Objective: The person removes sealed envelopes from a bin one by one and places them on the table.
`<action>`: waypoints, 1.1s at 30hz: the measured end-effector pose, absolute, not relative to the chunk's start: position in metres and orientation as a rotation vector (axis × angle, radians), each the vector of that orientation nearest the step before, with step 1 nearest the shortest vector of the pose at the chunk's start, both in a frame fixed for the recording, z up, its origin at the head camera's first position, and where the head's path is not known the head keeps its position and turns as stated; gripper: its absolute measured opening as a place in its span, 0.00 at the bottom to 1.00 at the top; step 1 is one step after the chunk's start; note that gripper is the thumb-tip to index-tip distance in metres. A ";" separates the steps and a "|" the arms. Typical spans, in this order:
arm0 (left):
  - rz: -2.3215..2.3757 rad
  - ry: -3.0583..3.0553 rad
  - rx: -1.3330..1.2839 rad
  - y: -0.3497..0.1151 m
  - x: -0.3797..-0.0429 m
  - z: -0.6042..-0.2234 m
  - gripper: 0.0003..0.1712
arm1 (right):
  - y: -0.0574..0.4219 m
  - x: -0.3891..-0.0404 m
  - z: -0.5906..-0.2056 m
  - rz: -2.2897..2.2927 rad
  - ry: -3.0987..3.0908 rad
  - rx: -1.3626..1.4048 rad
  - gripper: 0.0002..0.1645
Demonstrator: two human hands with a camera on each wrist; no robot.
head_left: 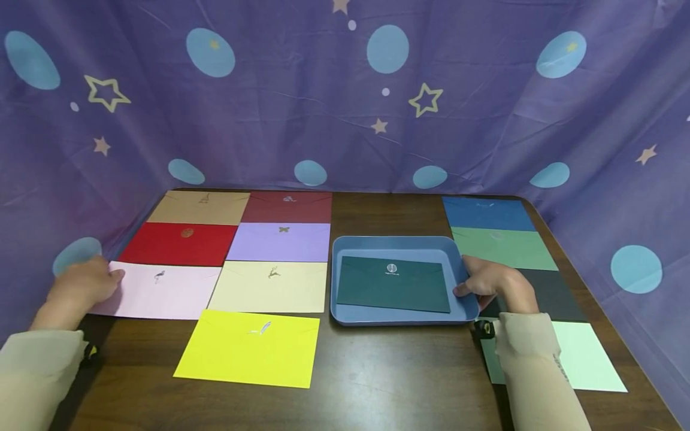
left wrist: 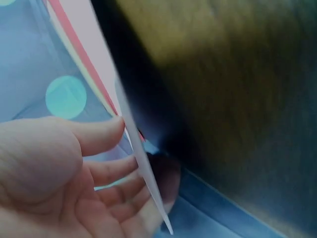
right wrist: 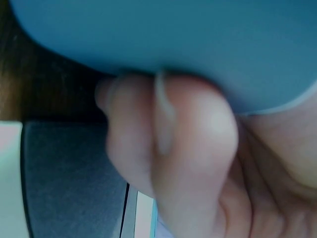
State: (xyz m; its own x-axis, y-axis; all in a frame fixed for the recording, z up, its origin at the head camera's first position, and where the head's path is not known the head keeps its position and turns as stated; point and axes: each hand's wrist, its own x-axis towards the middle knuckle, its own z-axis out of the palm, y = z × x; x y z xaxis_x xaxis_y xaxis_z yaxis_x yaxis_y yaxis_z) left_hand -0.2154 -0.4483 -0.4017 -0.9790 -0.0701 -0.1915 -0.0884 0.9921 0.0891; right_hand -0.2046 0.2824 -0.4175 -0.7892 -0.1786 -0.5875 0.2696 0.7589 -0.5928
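Note:
At the far left of the table my left hand (head_left: 82,290) pinches the left edge of a pale pink envelope (head_left: 164,296) with a bird print. In the left wrist view the thumb lies on one face of the pink envelope (left wrist: 151,186) and fingers reach behind it. My right hand (head_left: 500,281) grips the right rim of a blue-grey tray (head_left: 399,244), thumb on the inner side. Fingers curl under the tray (right wrist: 163,34) in the right wrist view. A dark green envelope (head_left: 393,290) with a round emblem lies inside the tray.
Left of the tray lie tan (head_left: 196,208), red (head_left: 178,244), maroon (head_left: 288,209), lilac (head_left: 280,244), cream (head_left: 269,290) and yellow (head_left: 248,353) envelopes. Blue (head_left: 487,215), green (head_left: 504,250), black (head_left: 552,299) and mint (head_left: 584,359) ones lie right. A purple curtain (head_left: 323,120) encloses the table.

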 end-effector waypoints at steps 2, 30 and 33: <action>0.168 2.964 -0.174 -0.444 -0.213 -0.403 0.29 | 0.283 -0.205 -0.418 -0.909 2.310 0.067 0.46; 0.140 2.910 -0.339 -0.404 -0.197 -0.419 0.49 | 0.283 -0.205 -0.418 -0.915 2.307 0.074 0.47; 0.146 2.916 -0.329 -0.404 -0.197 -0.419 0.49 | 0.283 -0.205 -0.417 -0.916 2.307 0.065 0.47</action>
